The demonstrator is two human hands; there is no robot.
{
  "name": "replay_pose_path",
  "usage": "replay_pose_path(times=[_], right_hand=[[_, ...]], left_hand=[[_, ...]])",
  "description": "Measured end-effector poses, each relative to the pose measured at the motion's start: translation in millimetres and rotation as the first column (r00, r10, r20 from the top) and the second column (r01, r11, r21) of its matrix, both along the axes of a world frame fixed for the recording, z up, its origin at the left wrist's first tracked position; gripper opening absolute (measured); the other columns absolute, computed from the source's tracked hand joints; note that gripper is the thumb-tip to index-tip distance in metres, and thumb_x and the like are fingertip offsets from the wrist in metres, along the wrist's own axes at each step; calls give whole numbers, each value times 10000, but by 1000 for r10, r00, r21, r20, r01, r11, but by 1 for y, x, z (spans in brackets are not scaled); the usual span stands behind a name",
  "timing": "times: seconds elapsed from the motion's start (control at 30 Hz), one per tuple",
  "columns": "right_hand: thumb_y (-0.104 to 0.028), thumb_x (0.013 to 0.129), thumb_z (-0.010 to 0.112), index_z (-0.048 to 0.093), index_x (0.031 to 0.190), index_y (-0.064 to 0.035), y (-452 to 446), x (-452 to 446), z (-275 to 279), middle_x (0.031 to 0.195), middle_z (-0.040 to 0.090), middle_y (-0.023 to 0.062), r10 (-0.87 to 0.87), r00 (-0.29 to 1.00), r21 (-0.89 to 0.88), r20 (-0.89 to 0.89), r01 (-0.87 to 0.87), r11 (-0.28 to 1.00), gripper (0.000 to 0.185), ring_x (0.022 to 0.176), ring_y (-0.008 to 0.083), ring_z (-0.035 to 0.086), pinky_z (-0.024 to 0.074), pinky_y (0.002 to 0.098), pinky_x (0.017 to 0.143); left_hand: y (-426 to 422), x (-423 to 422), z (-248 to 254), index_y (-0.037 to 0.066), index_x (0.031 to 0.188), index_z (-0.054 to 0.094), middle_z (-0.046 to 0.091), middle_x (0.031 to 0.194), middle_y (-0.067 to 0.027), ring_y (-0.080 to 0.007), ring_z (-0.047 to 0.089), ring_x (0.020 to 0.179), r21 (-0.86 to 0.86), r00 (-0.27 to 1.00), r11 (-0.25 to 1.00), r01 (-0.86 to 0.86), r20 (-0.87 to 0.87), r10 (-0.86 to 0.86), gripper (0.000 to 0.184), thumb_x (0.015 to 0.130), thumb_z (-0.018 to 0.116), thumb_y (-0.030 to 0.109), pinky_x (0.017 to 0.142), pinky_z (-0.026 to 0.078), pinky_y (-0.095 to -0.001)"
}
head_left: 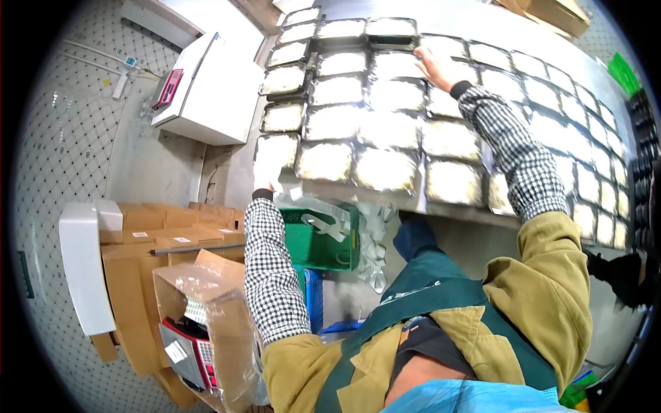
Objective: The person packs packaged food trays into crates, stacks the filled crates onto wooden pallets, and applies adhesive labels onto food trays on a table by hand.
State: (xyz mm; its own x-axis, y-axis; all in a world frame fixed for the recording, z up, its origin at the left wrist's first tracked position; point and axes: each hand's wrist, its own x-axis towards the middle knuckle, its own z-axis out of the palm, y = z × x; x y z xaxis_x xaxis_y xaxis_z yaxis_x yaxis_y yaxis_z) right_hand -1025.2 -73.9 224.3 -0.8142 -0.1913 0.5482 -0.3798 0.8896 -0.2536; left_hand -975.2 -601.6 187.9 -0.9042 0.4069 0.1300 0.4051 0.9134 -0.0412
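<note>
Rows of black plastic trays filled with pale food under shiny clear film cover a metal table (313, 189). My right hand (434, 67) reaches over the far middle rows, its fingers stretched out. It is beside a filled tray (395, 65) and close to a tray at the back (391, 27) that sits a little higher than those around it. My left hand (267, 180) is at the table's near left corner, by the corner tray (277, 148). Glare washes out its fingers, so I cannot see whether they grip that tray.
Below the table's left end is a green crate (320, 237) with white strips hanging beside it. Cardboard boxes (131, 275) and an open carton (224, 296) holding a red-and-grey device stand at left. A white freezer-like box (217, 89) is at upper left.
</note>
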Motion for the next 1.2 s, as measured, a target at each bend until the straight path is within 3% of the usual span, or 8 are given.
replay_pose_path(times=[0.07,0.13,0.27,0.6,0.77,0.87,1.0,1.2], right_hand=[[-239,807,628,507,1065,-94,-18,-86,-17,1001,531,102,-115,993,83,-24,117,990,320,976,274,534,471,382,764],[-258,733,696,515,1079,-95,-28,-156,-32,987,539,69,-212,977,212,-16,211,954,423,993,241,523,448,352,785],[-109,777,524,515,934,-88,-10,-222,-70,876,525,42,-171,979,449,-113,204,870,159,884,206,522,407,340,776],[-117,772,549,489,858,-66,-89,-189,-57,783,483,54,323,945,208,-43,-308,928,117,764,177,487,394,330,686],[-326,820,586,526,994,-50,-133,-218,-55,907,528,92,355,926,111,127,-369,923,332,859,213,499,405,330,762],[-349,813,616,478,1150,-7,-116,-248,-45,1055,531,180,-133,991,-146,32,136,980,500,1010,308,493,405,402,859],[-396,893,456,435,1082,99,-116,-306,-87,1012,540,310,-348,751,-293,562,574,765,530,918,413,577,455,485,785],[-267,895,414,432,942,41,-117,-270,-34,817,611,248,-176,907,-539,382,374,755,312,763,411,595,464,479,702]], left_hand=[[19,-55,29,51,1408,209,457,1264,-268,-387,472,1138,316,830,775,-547,323,455,651,879,491,305,957,381,-405],[7,-129,15,93,1422,171,413,1325,-220,-388,478,1126,259,825,790,-556,287,487,640,888,458,295,952,384,-432],[18,-245,8,75,1400,236,423,1317,-212,-405,477,1112,216,831,803,-556,166,531,590,902,403,346,951,376,-441],[43,-388,-44,84,1127,558,617,1044,-189,-370,566,986,342,796,732,-589,86,599,454,898,402,444,831,435,-441],[37,-386,-51,62,1054,598,648,943,-178,-339,607,894,437,759,670,-600,46,650,404,870,512,411,774,456,-416],[29,-394,-55,36,994,612,649,905,-174,-315,612,856,491,772,645,-586,97,628,390,845,565,393,763,461,-396],[23,-397,-35,21,916,603,635,871,-191,-332,602,836,571,821,635,-520,130,556,379,837,575,390,766,459,-393],[65,-314,115,75,976,542,637,866,-209,-392,610,798,265,864,890,-370,-253,435,323,886,497,382,699,471,-455]])
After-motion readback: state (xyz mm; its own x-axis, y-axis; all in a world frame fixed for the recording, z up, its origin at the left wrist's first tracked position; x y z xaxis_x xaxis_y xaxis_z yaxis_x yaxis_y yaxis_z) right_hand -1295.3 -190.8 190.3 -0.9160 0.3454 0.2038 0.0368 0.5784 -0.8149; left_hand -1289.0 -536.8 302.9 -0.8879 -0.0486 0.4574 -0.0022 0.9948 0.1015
